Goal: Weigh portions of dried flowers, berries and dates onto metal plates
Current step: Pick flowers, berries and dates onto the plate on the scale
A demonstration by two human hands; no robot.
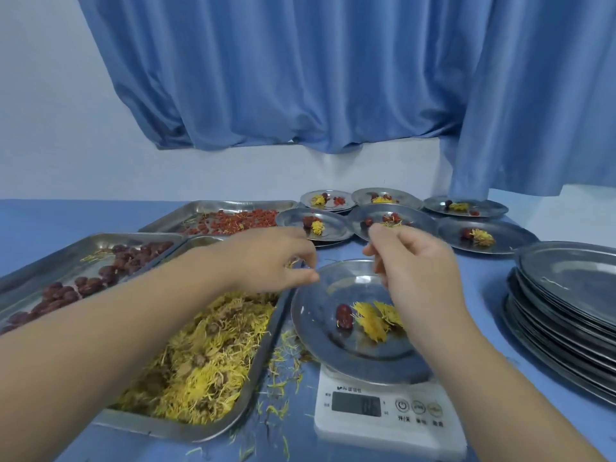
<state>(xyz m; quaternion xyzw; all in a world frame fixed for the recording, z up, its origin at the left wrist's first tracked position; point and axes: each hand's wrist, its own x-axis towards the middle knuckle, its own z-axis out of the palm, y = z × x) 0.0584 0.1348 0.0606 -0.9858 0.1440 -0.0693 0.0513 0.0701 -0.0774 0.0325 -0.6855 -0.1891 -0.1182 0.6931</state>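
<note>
And there was the metal plate sitting on the white scale, carrying one dark red date and a tuft of yellow dried flowers just beside it. The scale's readout was too blurred to read. Both hands were over the plate's far edge. The left hand had its fingers curled in toward the thumb, and the right hand was bunched the same way. Whether either one pinched anything, I could not tell.

To the left lay three metal trays:
- the nearest tray was heaped with yellow flowers, with loose petals spilled on the blue table
- the date tray was behind it
- the berry tray was farthest back

Six filled plates sat behind the scale, each with flowers and red fruit. At the right stood a stack of bare plates.
</note>
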